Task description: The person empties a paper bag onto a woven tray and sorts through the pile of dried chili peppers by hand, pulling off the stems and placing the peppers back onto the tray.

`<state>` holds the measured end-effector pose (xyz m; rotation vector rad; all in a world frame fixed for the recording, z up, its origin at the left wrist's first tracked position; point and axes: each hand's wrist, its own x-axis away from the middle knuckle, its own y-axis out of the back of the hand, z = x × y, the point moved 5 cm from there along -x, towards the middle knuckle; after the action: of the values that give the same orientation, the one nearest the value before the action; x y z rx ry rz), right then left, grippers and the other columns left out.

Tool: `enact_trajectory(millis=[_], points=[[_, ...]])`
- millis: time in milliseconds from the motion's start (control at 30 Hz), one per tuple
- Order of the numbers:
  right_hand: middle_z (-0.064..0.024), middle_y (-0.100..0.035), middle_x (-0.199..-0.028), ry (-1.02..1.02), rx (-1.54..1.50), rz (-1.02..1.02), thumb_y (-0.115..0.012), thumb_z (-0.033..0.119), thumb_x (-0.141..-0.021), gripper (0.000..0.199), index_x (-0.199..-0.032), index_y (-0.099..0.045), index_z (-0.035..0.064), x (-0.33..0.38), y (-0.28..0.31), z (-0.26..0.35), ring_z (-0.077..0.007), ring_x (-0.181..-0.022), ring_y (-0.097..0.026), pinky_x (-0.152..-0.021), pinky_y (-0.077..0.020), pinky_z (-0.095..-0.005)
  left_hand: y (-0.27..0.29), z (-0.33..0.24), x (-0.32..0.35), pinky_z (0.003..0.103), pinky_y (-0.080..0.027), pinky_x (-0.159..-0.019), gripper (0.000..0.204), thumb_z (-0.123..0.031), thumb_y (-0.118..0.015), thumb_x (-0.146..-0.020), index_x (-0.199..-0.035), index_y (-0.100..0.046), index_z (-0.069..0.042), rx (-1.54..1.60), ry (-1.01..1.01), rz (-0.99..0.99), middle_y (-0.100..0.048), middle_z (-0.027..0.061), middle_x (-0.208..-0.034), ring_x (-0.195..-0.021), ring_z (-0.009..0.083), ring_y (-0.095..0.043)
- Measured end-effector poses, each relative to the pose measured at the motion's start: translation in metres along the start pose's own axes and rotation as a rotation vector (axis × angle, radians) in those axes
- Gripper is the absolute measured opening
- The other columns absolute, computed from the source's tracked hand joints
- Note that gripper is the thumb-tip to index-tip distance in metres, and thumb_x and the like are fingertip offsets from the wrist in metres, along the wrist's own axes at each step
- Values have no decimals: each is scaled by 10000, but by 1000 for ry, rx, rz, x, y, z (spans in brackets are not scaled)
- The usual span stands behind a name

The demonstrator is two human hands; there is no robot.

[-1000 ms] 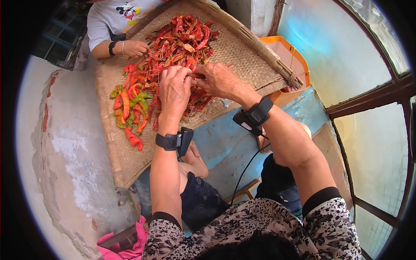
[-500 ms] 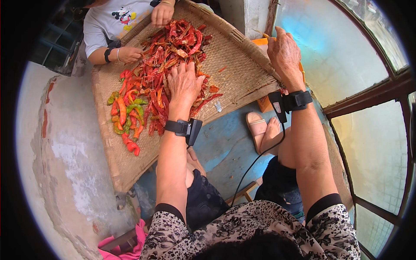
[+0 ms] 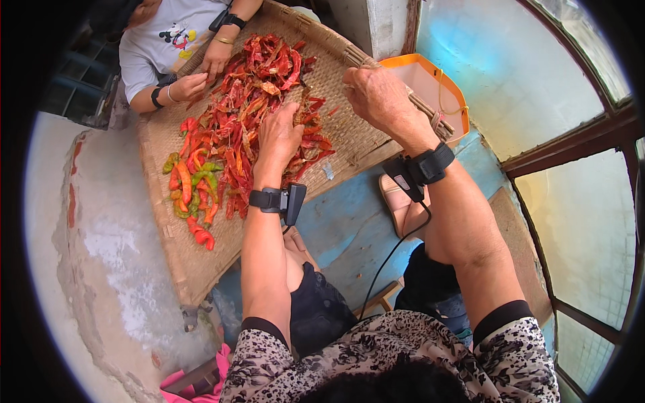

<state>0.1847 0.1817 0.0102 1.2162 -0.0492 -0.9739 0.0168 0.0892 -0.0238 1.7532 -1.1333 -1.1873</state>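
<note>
A rough, pale wall (image 3: 127, 269) stood on the left, with frosted windows (image 3: 531, 74) on the right and a blue floor (image 3: 336, 221) below. A large woven tray (image 3: 185, 265) lay at an angle above the floor, its right rim edged with a bundle of sticks (image 3: 430, 111).

Dried red peppers (image 3: 245, 114) were heaped on the tray, with a smaller group of fresh peppers (image 3: 183, 180), red, orange and green, just beside them at the lower left.

The person's left hand (image 3: 279, 136) was at the near right side of the dried heap, fingers bent down toward it; whether they gripped a pepper could not be told. The right hand (image 3: 376, 97) was over the tray's right rim, fingers curled, and what it held, if anything, was hidden. Behind it stood an orange-rimmed bin (image 3: 420, 75).

Across the tray, a co-worker in a white shirt (image 3: 151, 60) had both hands close together at the far left edge of the heap.
</note>
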Motion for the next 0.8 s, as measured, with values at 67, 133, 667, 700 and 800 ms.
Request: enact_trajectory(millis=[67, 133, 667, 700, 800], points=[[-172, -639, -802, 16, -12, 12, -565, 139, -801, 108, -782, -593, 36, 2, -7, 6, -356, -786, -636, -669, -519, -458, 11, -6, 6, 435, -467, -770, 332, -23, -640, -752, -1075, -567, 4, 39, 65, 32, -605, 199, -990, -890, 381, -586], [-180, -643, -820, 29, 8, 63, -571, 141, -797, 109, -796, -595, 35, 5, -16, 16, -356, -776, -642, -659, -527, -446, 21, -5, 15, 418, -461, -797, 304, -85, -639, -769, -1048, -573, 13, 96, 14, 0, -615, 200, -980, -923, 368, -596], [-183, -628, -952, 108, 258, 372, -592, 126, -813, 143, -924, -619, 40, -7, -88, 55, -340, -880, -642, -718, -531, -414, 86, 23, 70, 360, -467, -804, 227, -71, -588, -815, -1028, -595, 7, 89, 113, -241, -613, 131, -983, -905, 282, -611], [-178, -641, -916, 107, 262, 364, -603, 144, -814, 151, -926, -627, 45, -8, -89, 55, -339, -860, -646, -707, -530, -415, 87, 25, 70, 359, -475, -791, 220, -76, -588, -821, -1024, -607, 7, 82, 146, -232, -613, 129, -986, -896, 277, -617], [-164, -658, -862, 96, 152, 250, -629, 205, -818, 184, -898, -642, 40, -14, -61, 71, -320, -821, -655, -680, -528, -407, 93, 30, 73, 400, -469, -791, 216, -74, -614, -802, -1005, -601, -3, 108, 159, -249, -600, 144, -982, -901, 328, -584]])
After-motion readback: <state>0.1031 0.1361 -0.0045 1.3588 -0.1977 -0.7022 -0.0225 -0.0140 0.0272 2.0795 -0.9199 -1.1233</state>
